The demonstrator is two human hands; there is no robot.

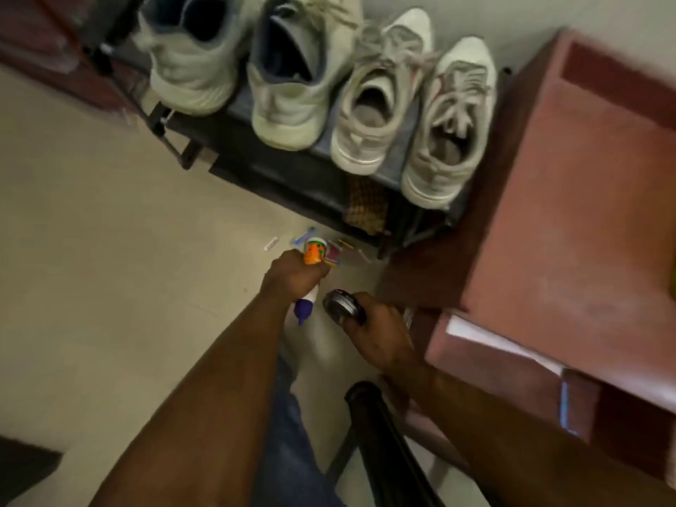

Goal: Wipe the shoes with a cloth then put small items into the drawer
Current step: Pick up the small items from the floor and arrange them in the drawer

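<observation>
My left hand (292,274) is closed around a glue bottle (312,258) with an orange label and a blue cap pointing down. My right hand (376,336) grips a round dark tin (342,305) just right of it. Several small items (340,250) lie on the floor beyond my left hand, by the foot of the shoe rack. Two pairs of pale sneakers (373,104) sit heels toward me on the dark rack (292,173). A brown checked cloth (365,210) hangs under the rack's top shelf. The drawer (486,354) in the red-brown cabinet stands pulled out at right.
The red-brown cabinet (570,199) fills the right side, close to my right hand. A black chair frame (384,440) rises between my arms near the bottom. My jeans-clad knee (289,433) is below. Beige floor (109,250) spreads left. A small white strip (271,244) lies on it.
</observation>
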